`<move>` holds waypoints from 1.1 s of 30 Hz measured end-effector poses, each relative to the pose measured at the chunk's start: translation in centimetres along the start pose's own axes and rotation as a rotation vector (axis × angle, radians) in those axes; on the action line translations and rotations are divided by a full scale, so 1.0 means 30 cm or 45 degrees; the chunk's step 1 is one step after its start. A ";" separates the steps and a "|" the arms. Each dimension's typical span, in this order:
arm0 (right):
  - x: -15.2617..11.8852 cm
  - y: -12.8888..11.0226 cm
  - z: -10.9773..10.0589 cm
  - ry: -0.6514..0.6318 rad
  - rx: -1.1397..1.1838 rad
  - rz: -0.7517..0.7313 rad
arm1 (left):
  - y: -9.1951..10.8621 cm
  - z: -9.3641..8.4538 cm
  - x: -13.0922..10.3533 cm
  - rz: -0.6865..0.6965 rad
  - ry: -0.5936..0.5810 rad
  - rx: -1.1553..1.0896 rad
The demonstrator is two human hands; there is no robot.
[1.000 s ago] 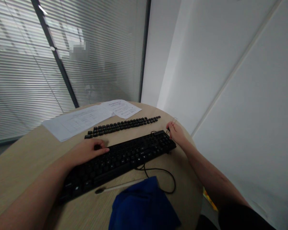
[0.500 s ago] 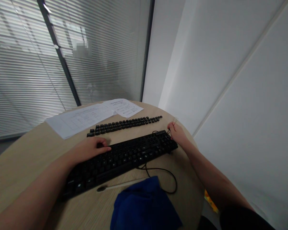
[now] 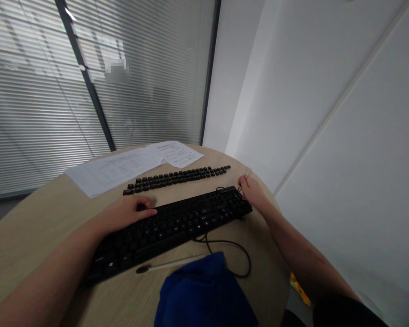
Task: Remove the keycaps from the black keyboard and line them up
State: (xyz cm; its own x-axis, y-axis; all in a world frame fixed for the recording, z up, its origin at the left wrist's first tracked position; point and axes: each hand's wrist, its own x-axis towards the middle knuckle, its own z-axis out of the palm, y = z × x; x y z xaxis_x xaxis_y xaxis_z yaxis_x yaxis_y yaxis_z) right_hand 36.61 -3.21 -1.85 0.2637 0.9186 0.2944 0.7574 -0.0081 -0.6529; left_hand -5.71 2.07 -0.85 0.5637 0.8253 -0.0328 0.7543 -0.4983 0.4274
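A black keyboard (image 3: 182,221) lies aslant on the round wooden table, some of its upper key places bare of caps. My left hand (image 3: 129,212) is curled over its far left edge, thumb and finger on the keys, holding it. Beyond the right end of the keyboard, my right hand (image 3: 250,187) pinches a thin wire keycap puller (image 3: 248,172), whose wire ends stick out above and below the fingers. Several loose black keycaps (image 3: 177,177) stand in rows behind the keyboard.
Printed papers (image 3: 122,168) lie at the back left of the table (image 3: 30,227). In front are a blue cloth (image 3: 204,293), a slim brush-like stick with a dark tip (image 3: 143,270) and a looped black cable (image 3: 248,259). A white wall (image 3: 344,159) stands close on the right.
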 end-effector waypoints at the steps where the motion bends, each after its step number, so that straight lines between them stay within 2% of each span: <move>1: 0.000 0.000 0.000 0.000 0.006 0.003 | 0.001 0.000 0.000 0.003 -0.003 -0.002; 12: 0.005 0.017 0.008 0.025 -0.006 -0.056 | 0.001 -0.003 -0.002 0.008 0.019 -0.015; 17: 0.010 0.023 0.005 -0.023 0.031 0.009 | 0.013 -0.007 -0.006 -0.007 0.037 -0.027; 24: -0.003 0.021 0.001 -0.034 -0.042 -0.150 | -0.009 0.002 -0.002 0.011 0.036 -0.009; 33: -0.015 0.019 -0.018 -0.156 0.050 -0.167 | 0.001 0.001 -0.003 -0.005 0.018 0.002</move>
State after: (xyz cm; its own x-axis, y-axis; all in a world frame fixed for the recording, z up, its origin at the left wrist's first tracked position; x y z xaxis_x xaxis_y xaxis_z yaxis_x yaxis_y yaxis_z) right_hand 37.23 -3.85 -1.97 0.0879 0.9520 0.2932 0.7560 0.1279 -0.6420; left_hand -5.73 1.98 -0.86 0.5557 0.8311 -0.0216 0.7572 -0.4952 0.4259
